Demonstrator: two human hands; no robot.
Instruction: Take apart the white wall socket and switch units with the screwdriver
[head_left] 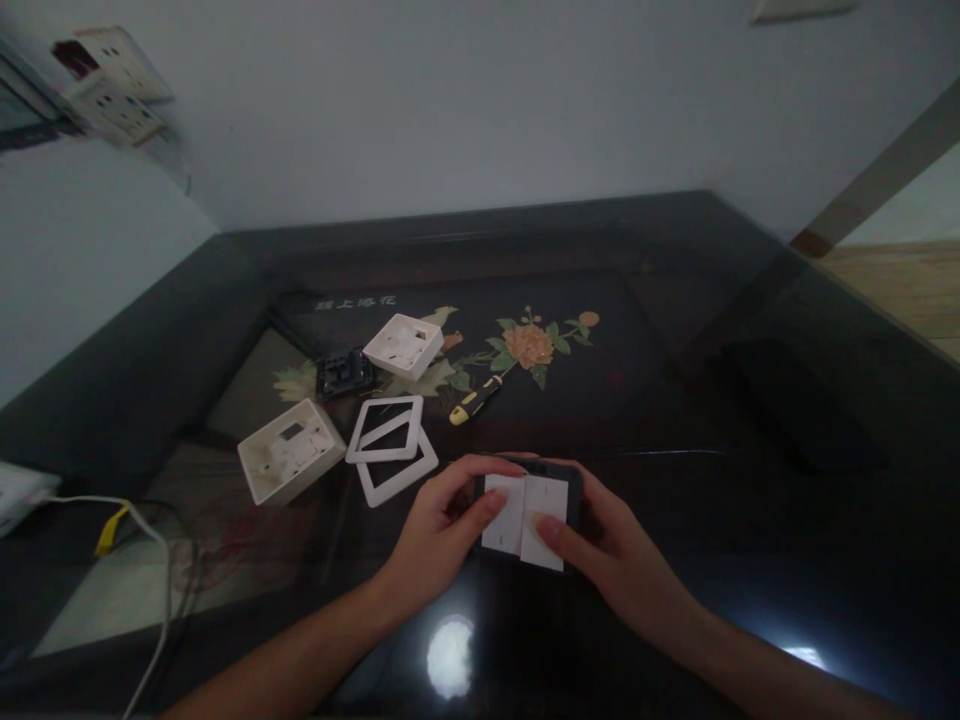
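Between both hands, above the near part of the table, is a wall switch with two white rocker plates in a black frame. My left hand grips its left side, thumb on the left rocker and index finger along the top edge. On the other side my right hand holds the switch with its thumb on the right rocker; its other fingers are mostly hidden behind. Left of the hands, two white square cover frames lie overlapped. A yellow and black screwdriver rests beyond the left hand.
Two white mounting boxes, a near one and a far one, lie to the left. Beside the far box sits a black switch base. A white cable runs along the left. The dark glossy table meets a wall behind.
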